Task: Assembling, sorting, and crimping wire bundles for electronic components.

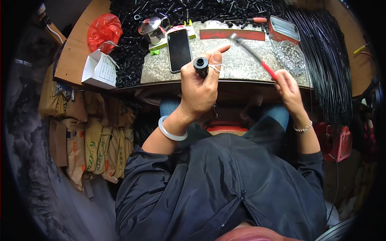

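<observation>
Your left hand (200, 86) was closed around a black tube (202, 69), its round, hollow-looking end turned up toward your face, probably so you could see that end squarely. The tube was in your fist, above the near edge of the grey board (155, 73), and your forefinger pointed off to the right, perhaps to leave the end clear. A thin white loop (216, 66) lay by your thumb; whether it was fixed to the tube, you could not have told from this view.

Your right hand (287, 88) gripped what looked like a hammer (268, 69) by its red handle, well back from the head, a hold that seemed to favour a free swing. The head was blurred and stood apart from the tube, over the board.

The phone (179, 50) lay flat just beyond your left hand. The glass dish (290, 56) of small bright pieces sat at the board's right, presumably for easy reach, near the tin (284, 30). Long black rods (329, 56) lay side by side at the right, likely to keep them from tangling, and loose black parts (128, 40) covered the far bench.
</observation>
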A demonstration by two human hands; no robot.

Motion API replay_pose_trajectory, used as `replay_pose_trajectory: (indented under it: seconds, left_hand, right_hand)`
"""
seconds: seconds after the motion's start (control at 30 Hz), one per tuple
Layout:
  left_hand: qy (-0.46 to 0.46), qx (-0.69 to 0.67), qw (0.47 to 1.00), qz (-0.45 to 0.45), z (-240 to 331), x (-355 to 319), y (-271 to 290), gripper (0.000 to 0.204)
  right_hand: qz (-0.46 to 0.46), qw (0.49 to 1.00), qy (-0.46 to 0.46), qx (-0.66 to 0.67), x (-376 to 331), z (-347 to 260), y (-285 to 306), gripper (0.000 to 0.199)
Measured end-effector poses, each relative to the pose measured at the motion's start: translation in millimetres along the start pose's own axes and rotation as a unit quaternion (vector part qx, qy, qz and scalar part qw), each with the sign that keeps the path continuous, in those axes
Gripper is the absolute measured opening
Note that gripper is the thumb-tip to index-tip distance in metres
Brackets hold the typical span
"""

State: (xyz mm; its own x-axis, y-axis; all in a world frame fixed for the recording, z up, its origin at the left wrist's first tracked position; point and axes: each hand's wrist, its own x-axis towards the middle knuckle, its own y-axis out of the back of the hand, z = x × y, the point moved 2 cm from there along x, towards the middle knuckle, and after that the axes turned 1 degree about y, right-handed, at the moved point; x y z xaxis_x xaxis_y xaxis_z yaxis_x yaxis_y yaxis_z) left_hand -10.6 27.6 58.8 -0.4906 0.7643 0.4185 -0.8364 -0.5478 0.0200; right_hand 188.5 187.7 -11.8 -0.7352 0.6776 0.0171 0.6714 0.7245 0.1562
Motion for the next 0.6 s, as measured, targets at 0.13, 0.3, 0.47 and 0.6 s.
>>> replay_pose_trajectory:
  seconds: [0.13, 0.3, 0.47, 0.6]
  left_hand:
    - [0.029, 0.003, 0.999, 0.038, -1.2, 1.5, -3.3, 0.024]
    - [0.002, 0.033, 0.999, 0.02, -6.2, 6.3, -4.9, 0.031]
    - [0.004, 0.023, 0.999, 0.026, -10.0, 8.3, -8.7, 0.028]
    - [0.004, 0.024, 0.999, 0.029, -10.4, 8.6, -9.7, 0.026]
  right_hand:
    - [-0.083, 0.979, 0.072, 0.172, -31.1, -30.5, -16.1, 0.015]
    - [0.002, 0.945, 0.201, -0.258, -37.6, -83.4, -7.6, 0.019]
    - [0.058, 0.769, 0.365, -0.522, -42.8, -122.6, -22.8, 0.027]
    - [0.097, 0.678, 0.417, -0.597, -45.5, -132.7, -25.3, 0.027]
